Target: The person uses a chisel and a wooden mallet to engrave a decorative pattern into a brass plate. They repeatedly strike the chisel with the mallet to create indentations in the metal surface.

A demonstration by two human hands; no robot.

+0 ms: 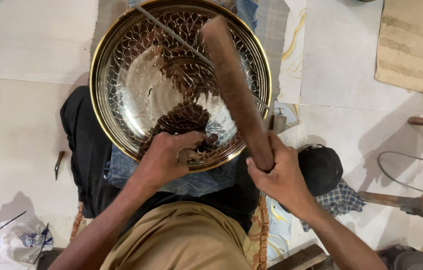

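left hand (167, 159) is closed around a small chisel-like tool, its tip pressed to the near rim of the round engraved brass tray (121, 45) resting on my lap; right hand (280, 176) is clamped on a long wooden mallet stick (234, 87), raised over the tray; by my judgement the chased leaf pattern already covers most of the tray, with work left at the near edge; a small metal tool (59, 163) lies on the floor by the tray's left side.
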